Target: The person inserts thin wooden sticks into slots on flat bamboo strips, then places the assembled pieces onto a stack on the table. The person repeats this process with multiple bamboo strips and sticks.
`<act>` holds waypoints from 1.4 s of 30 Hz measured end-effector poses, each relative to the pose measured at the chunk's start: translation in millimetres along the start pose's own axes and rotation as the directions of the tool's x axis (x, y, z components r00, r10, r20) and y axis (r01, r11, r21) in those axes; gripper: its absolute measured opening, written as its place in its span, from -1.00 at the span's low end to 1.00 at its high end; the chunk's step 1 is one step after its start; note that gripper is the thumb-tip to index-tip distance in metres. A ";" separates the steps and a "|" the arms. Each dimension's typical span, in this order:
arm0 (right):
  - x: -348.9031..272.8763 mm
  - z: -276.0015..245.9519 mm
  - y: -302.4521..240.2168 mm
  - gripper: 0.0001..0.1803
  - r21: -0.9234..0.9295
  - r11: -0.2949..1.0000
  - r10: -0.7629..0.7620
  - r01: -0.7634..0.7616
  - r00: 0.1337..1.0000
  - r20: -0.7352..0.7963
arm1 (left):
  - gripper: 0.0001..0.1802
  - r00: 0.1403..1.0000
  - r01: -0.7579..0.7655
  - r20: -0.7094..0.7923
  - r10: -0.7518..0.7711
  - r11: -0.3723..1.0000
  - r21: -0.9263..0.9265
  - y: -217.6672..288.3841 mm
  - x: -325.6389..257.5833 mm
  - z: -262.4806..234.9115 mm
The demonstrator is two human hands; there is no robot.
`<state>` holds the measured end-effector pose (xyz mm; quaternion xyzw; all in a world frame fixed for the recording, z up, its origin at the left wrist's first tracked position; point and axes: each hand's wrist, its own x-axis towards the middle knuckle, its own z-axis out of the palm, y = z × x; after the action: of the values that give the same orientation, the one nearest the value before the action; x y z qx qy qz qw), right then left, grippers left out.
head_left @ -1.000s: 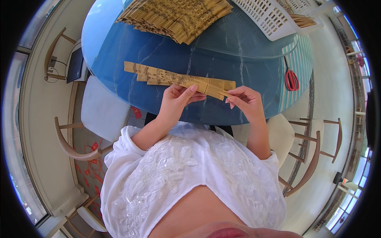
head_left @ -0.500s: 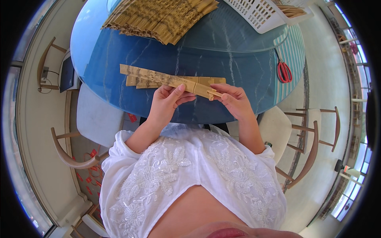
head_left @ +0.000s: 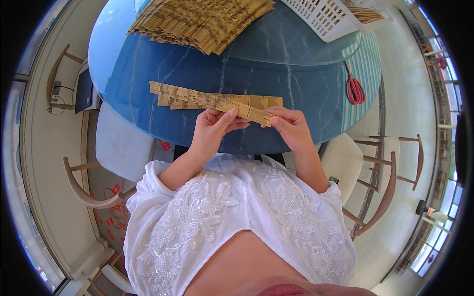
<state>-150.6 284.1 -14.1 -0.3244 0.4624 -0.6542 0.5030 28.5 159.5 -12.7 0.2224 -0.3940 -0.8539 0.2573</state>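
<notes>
A bundle of long tan printed paper strips (head_left: 207,98) lies across the near part of a round blue marbled table (head_left: 148,69). My left hand (head_left: 212,129) pinches the strips from below near their right half, thumb on top. My right hand (head_left: 291,126) grips the right end of the same strips with fingertips curled over it. Both hands hover just above the table's near edge, in front of my white embroidered blouse.
A large pile of similar tan folded strips (head_left: 202,19) sits at the far side of the table. A white plastic basket (head_left: 331,15) stands at the far right, red-handled scissors (head_left: 355,90) lie on a striped cloth at right. Wooden chairs (head_left: 390,182) flank me.
The strips and both hands sit lower and more central in view as the head tilted; the right hand's fingers slid further onto the strips' right end.
</notes>
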 end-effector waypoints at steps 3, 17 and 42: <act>-0.8 3.0 -0.8 -0.76 -0.007 1.000 0.000 0.000 0.999 -0.044 | -0.79 1.000 -0.020 -0.006 0.020 1.000 0.009 -2.3 0.7 -1.5; 2.1 6.0 14.5 -0.76 0.088 0.993 -0.063 0.081 0.980 -0.191 | -0.79 0.994 -0.076 -0.076 0.075 0.997 -0.010 -2.1 5.8 2.1; -0.3 13.9 18.1 -0.85 0.094 0.993 -0.039 0.071 0.951 -0.308 | -0.74 0.997 -0.062 -0.055 0.062 0.998 -0.001 -1.6 -0.2 5.7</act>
<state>-131.7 279.4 -25.9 -0.2054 0.4906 -0.7335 0.4233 24.9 163.6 -10.6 0.2332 -0.3924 -0.8395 0.2946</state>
